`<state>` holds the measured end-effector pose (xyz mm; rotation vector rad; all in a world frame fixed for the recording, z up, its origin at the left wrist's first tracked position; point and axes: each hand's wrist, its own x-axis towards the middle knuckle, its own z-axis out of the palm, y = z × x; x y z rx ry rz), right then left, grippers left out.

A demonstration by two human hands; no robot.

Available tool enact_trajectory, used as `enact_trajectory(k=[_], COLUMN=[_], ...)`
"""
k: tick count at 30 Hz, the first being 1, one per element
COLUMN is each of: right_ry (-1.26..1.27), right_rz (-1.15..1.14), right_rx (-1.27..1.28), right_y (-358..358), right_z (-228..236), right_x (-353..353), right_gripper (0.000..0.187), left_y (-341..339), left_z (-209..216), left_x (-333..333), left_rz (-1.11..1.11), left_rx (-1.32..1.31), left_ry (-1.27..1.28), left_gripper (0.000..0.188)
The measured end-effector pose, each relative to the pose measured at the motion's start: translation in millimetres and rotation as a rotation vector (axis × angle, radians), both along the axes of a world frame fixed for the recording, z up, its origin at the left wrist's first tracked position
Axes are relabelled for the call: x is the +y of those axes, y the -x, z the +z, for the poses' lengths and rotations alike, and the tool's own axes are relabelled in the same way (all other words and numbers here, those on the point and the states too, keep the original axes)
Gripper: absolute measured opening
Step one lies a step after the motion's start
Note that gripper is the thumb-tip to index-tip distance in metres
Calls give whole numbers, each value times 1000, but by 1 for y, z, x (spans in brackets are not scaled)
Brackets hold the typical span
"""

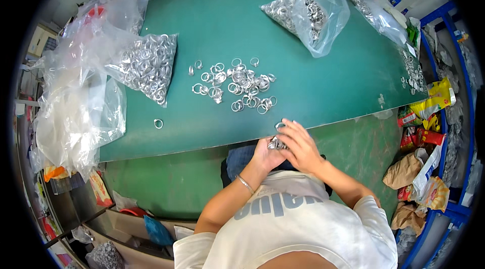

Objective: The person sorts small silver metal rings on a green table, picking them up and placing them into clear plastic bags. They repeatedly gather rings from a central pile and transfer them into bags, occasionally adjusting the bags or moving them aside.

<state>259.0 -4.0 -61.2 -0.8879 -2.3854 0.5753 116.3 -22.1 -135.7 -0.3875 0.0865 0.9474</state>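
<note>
Head view: the person's left hand (268, 157) is cupped palm-up at the near edge of the green worktop (217, 21), holding a handful of rings (276, 143). The right hand (301, 148) curves over it, fingers spread a little, with a single ring (280, 125) at its fingertips; whether that ring is pinched or only touched cannot be told. Beyond the hands lies a loose pile of rings (245, 82), some overlapping, and a stray ring (158, 124) sits well apart to the left, near the worktop's edge.

The likeliest trouble is a drop: both hands are right at the edge, above the green floor (348, 150), so a tilted palm or a slack finger could let small metal pieces fall and roll. The stray ring could be overlooked or swept off by a sleeve. The bag on the right (331, 26) lies on its side with a loose mouth, and a knock might spill its rings into the pile, mixing the two lots.
</note>
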Motion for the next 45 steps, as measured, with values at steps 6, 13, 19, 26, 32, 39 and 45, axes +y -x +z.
enact_trajectory(k=[6,13,19,26,32,39,45], right_ry=[-83,-38,15,-17,122,211,229], right_rz=[92,85,109,-431,-725,-711,-728], right_rx=[109,246,347,599,723,778,768], right_y=[-6,-6,-7,-22,-26,-19,-32], right_z=[-5,1,14,42,54,44,41], right_x=[-25,-13,-6,48,137,193,208], right_gripper=[36,29,28,42,63,52,30], left_y=[2,12,15,16,-10,-67,-74], left_z=[6,16,58,114,159,186,214], left_x=[-5,-10,-27,2,113,268,243], left_rz=[-46,-61,-132,-330,-166,498,424], left_rx=[164,371,368,345,368,805,1029], left_ry=[17,-12,54,28,-62,-175,-369], left_gripper=[33,21,21,32,30,32,62])
